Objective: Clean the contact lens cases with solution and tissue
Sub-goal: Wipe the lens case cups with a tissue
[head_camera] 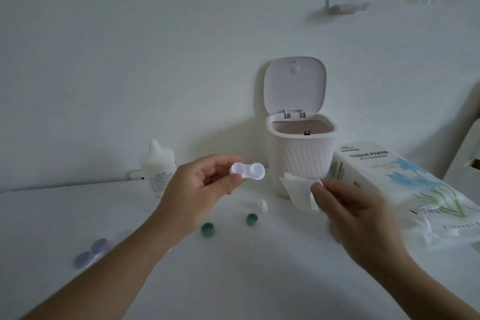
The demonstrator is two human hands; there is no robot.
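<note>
1. Contact lens case (248, 171), clear and uncapped, sits at the centre of the frame, held up off the bench between the two hands, with its two wells side by side.
2. At the lower left of the frame a lilac lens case (92, 252) lies on the white bench (233, 280), its caps apparently on, apart from everything else.
3. Nearer the middle, two green caps (207, 229) lie loose on the bench just below the raised case, with a small white piece (261, 206) beyond them that is too blurred to name.
4. The left hand (200, 189) has its grip closed on the left end of the clear case, thumb and fingertips pinching it.
5. The right hand (355, 218), at the centre right, has its grip closed on a folded tissue (298, 191), which it pinches by one edge; tissue and case are near but not touching.
6. Behind the hands stand a solution bottle (158, 167) at the left, a small bin (301, 153) with its lid up in the middle, and a tissue pack (405, 182) at the right.
7. The step in hand appears to be wiping: the caps are off and the tissue is ready.
8. The next move probably calls for bringing the tissue to a well and pressing it in with a fingertip, while the left hand steadies the case.
</note>
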